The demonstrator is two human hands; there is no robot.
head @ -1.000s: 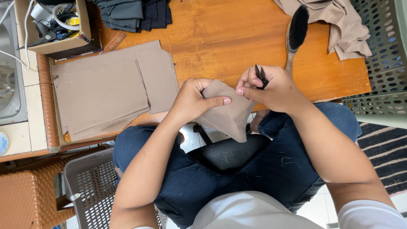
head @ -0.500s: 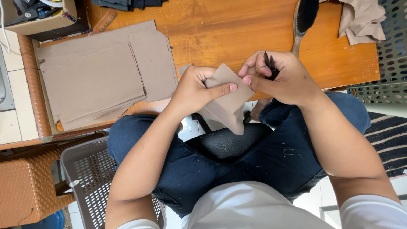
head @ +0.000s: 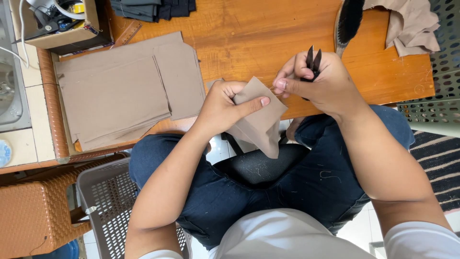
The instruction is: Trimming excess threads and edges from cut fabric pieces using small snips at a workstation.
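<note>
Over the near edge of the wooden table, above the lap, a tan fabric piece is pinched by the left hand. Black thread snips are gripped in the right hand, whose fingertips pinch a loose thread; it is best pulled taut and cut close to the cloth.

Relative to the bench, the following has changed since the earlier pictures. The right hand, which holds the black thread snips, has shifted further right along the near bench edge, away from the left hand. The left thumb, previously bent over the tan fabric piece, now lies extended across its face. The fabric piece now hangs lower below the bench edge. The snip blades now point toward the brush on the bench.
</note>
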